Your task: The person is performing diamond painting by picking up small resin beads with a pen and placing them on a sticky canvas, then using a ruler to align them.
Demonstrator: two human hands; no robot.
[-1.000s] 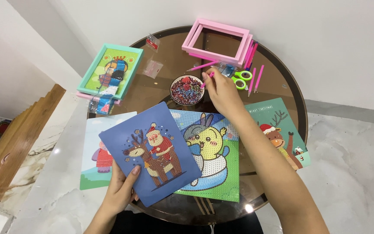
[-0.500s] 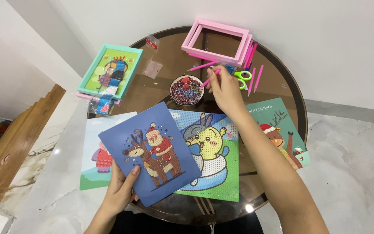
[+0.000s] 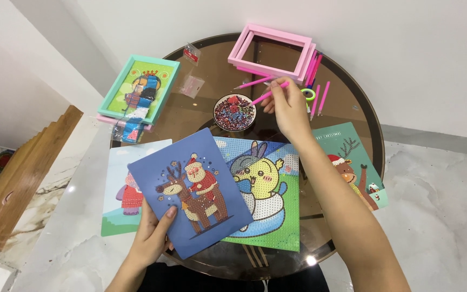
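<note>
My left hand (image 3: 152, 235) grips the near edge of a blue card (image 3: 190, 189) showing a reindeer and a red-suited figure, tilted over the round glass table (image 3: 352, 108). My right hand (image 3: 287, 108) holds a pink pen (image 3: 268, 93) by its far end, its tip pointing left towards a small round dish of coloured beads (image 3: 234, 112). The pen tip hovers just right of the dish rim.
A yellow chick picture (image 3: 266, 189), a green reindeer card (image 3: 355, 162) and a pale card (image 3: 120, 189) lie on the table. Stacked pink frames (image 3: 274, 48), more pink pens (image 3: 320, 100), green scissors (image 3: 309, 93), a teal framed picture (image 3: 139, 89) and small bead bags (image 3: 193, 85) sit farther back.
My right hand has lifted a pink pen from near the scissors and swung it left towards the bead dish. The left hand and blue card have stayed put.
</note>
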